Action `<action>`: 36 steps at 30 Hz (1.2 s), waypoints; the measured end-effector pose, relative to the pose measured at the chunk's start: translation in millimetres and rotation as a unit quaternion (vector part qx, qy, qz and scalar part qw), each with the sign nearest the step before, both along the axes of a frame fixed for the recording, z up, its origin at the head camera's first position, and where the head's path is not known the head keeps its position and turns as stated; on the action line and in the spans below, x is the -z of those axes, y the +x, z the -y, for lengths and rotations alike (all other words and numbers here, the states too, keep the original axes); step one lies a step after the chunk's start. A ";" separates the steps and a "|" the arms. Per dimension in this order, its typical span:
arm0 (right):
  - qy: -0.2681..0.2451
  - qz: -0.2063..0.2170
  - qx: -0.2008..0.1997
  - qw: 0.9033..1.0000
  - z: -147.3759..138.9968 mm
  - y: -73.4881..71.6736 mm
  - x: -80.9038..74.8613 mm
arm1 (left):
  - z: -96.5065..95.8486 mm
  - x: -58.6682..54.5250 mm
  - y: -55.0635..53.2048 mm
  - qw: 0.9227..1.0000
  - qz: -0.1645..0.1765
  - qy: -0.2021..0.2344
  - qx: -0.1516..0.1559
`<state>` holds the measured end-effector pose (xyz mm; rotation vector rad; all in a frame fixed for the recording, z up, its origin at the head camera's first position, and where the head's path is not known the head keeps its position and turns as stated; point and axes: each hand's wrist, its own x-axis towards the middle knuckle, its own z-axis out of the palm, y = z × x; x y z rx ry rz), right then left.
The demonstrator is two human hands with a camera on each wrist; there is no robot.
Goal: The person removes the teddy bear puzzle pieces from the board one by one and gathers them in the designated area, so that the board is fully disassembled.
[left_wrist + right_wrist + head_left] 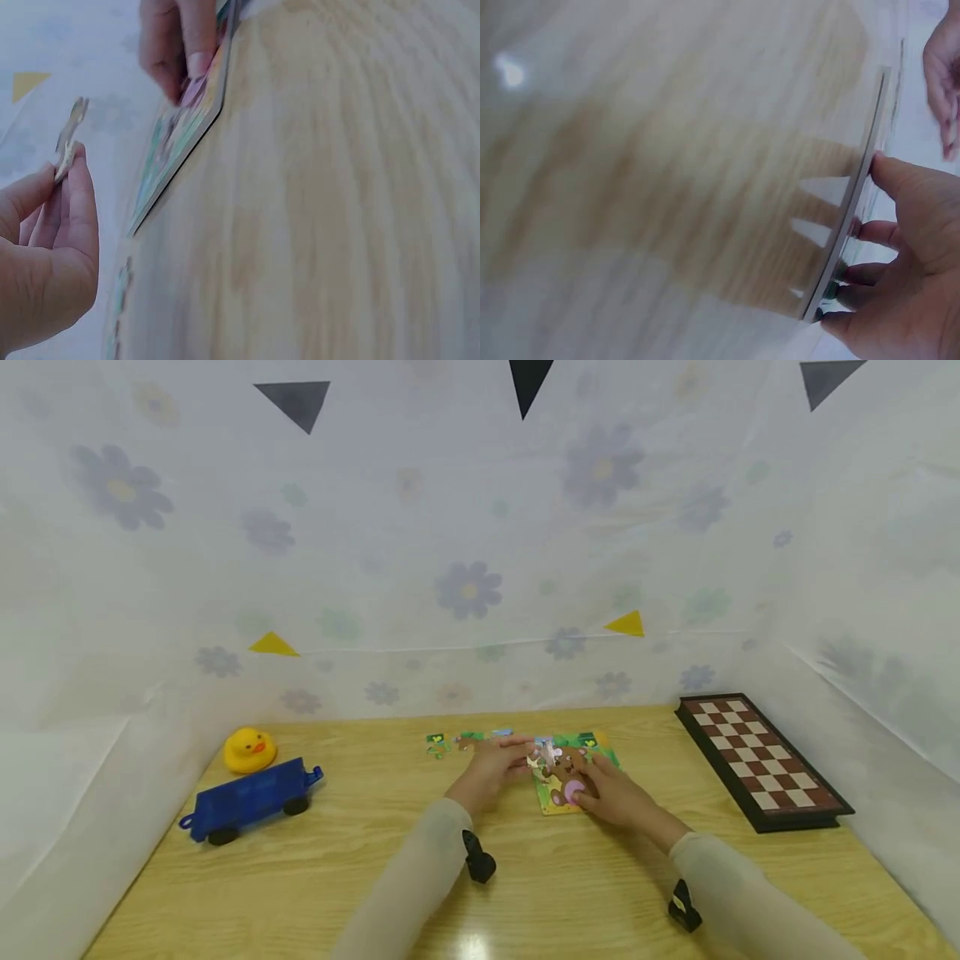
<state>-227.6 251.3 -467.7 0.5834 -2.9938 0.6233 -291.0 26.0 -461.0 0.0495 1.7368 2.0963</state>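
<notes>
A bear jigsaw puzzle (558, 800) in a flat tray lies on the wooden table. Between thumb and fingertips, my left hand (495, 766) pinches a puzzle piece (73, 135) raised beside the puzzle's left side. The piece stands on edge in the left wrist view. My right hand (618, 793) rests on the right part of the puzzle, fingers spread, thumb beside the bear's pink belly. In the right wrist view its fingertips line the tray's edge (847, 210). Part of the picture is hidden under that hand.
Loose puzzle pieces (437, 744) lie left of the tray, toward the back. A yellow rubber duck (249, 750) and a blue toy wagon (251, 797) stand at the left. A checkered game board (757, 756) lies at the right. A flowered white sheet (465, 527) hangs behind.
</notes>
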 end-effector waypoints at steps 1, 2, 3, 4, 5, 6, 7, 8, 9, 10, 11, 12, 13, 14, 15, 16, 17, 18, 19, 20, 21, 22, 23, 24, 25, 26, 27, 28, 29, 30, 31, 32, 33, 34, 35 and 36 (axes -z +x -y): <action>0.010 -0.002 0.001 1.000 -1.1 -0.5 1.3 | 4.9 -1.1 -1.7 1.000 0.000 0.007 0.002; 0.018 0.001 0.006 1.000 -2.1 -1.0 2.7 | 10.1 -2.5 -3.0 1.000 -0.002 0.007 0.004; 0.028 0.001 0.009 1.000 -2.7 -1.3 3.4 | 15.3 -3.7 -4.9 1.000 -0.001 0.010 0.000; 0.035 0.000 0.011 0.999 -3.2 -1.6 3.8 | 20.8 -5.1 -6.3 1.000 -0.002 0.008 -0.004; 0.041 -0.002 0.012 0.999 -3.6 -1.9 3.8 | 26.2 -6.4 -7.7 1.000 -0.003 0.007 -0.011; 0.046 -0.004 0.013 0.999 -3.7 -2.1 3.5 | 32.0 -8.1 -8.8 1.000 -0.005 0.005 -0.019; 0.049 -0.007 0.013 0.999 -3.8 -2.1 3.1 | 38.0 -9.3 -10.0 1.000 -0.010 -0.001 -0.024; 0.050 -0.008 0.014 0.999 -3.4 -1.7 2.3 | 44.2 -10.6 -10.7 0.999 -0.013 -0.005 -0.031; 0.054 -0.008 0.015 0.998 -2.9 -1.2 1.5 | 50.5 -11.6 -11.5 0.999 -0.014 -0.006 -0.041; 0.056 -0.008 0.015 0.998 -2.5 -0.5 0.7 | 56.8 -12.6 -11.5 0.999 -0.017 -0.010 -0.050; 0.058 -0.008 0.016 0.998 -2.3 0.2 0.4 | 63.4 -12.5 -12.1 0.998 -0.018 -0.011 -0.057; 0.059 -0.008 0.016 0.998 -2.2 1.3 0.1 | 70.1 -12.7 -12.0 0.998 -0.018 -0.013 -0.065; 0.057 -0.004 0.018 0.998 -1.8 2.5 -0.3 | 76.4 -12.2 -12.3 0.997 -0.015 -0.014 -0.075; 0.055 0.001 0.022 0.998 -1.5 3.6 -1.0 | 82.7 -12.0 -12.5 0.996 -0.013 -0.015 -0.082; 0.053 0.005 0.027 0.998 -1.5 4.4 -1.5 | 88.8 -11.9 -12.8 0.996 -0.011 -0.015 -0.089; 0.046 0.005 0.031 0.998 -2.1 5.1 -2.1 | 94.9 -11.7 -13.2 0.995 -0.007 -0.014 -0.095; 0.038 0.005 0.036 0.999 -3.2 5.4 -2.6 | 101.1 -11.2 -14.1 0.995 -0.003 -0.013 -0.098; 0.031 0.002 0.036 0.999 -4.6 5.5 -3.8 | 106.9 -11.5 -14.4 0.995 0.000 -0.013 -0.102; 0.026 -0.002 0.036 0.999 -6.6 5.0 -4.5 | 112.9 -11.0 -15.4 0.994 0.003 -0.013 -0.105; 0.025 -0.009 0.031 0.999 -10.1 4.1 -4.7 | 118.5 -11.0 -15.8 0.994 0.002 -0.015 -0.108; 0.027 -0.012 0.024 0.999 -14.4 3.1 -4.1 | 124.0 -10.8 -16.3 0.994 0.003 -0.015 -0.112; 0.030 -0.012 0.017 0.999 -19.4 1.9 -3.2 | 129.0 -10.5 -16.5 0.993 0.004 -0.018 -0.116; 0.037 -0.009 0.008 0.999 -24.7 0.4 -1.8 | 133.7 -10.3 -16.4 0.993 0.005 -0.021 -0.120; 0.045 -0.005 0.000 0.999 -30.3 -1.0 -0.1 | 137.9 -10.4 -16.0 0.992 0.004 -0.025 -0.125; 0.054 0.004 -0.007 0.998 -35.9 -2.2 1.8 | 141.8 -10.2 -15.8 0.991 0.005 -0.026 -0.129; 0.062 0.016 -0.012 0.998 -41.2 -3.2 3.6 | 145.1 -10.5 -15.1 0.991 0.005 -0.029 -0.131; 0.067 0.027 -0.014 0.997 -45.7 -4.0 5.2 | 148.6 -10.3 -14.9 0.991 0.008 -0.025 -0.134; 0.071 0.034 -0.017 0.997 -49.3 -4.7 6.4 | 151.8 -10.0 -14.8 0.990 0.012 -0.022 -0.139; 0.072 0.038 -0.021 0.996 -52.2 -5.2 7.2 | 155.2 -9.8 -14.9 0.989 0.015 -0.017 -0.143; 0.070 0.043 -0.023 0.996 -54.5 -5.6 7.7 | 158.7 -9.4 -15.3 0.989 0.017 -0.013 -0.147; 0.065 0.046 -0.027 0.996 -56.0 -6.0 8.0 | 162.1 -9.1 -15.7 0.988 0.018 -0.010 -0.152; 0.059 0.049 -0.031 0.997 -56.7 -6.4 8.3 | 165.4 -8.8 -16.2 0.987 0.020 -0.008 -0.160; 0.056 0.050 -0.033 0.997 -57.0 -6.7 8.3 | 168.7 -8.4 -16.9 0.985 0.021 -0.010 -0.168; 0.052 0.051 -0.036 0.997 -56.9 -7.2 8.5 | 171.8 -8.1 -17.4 0.984 0.022 -0.016 -0.176; 0.050 0.056 -0.037 0.997 -56.9 -8.0 9.0 | 174.8 -7.7 -17.9 0.983 0.021 -0.022 -0.184; 0.051 0.060 -0.038 0.996 -56.6 -8.5 9.2 | 177.5 -7.2 -18.4 0.980 0.021 -0.031 -0.193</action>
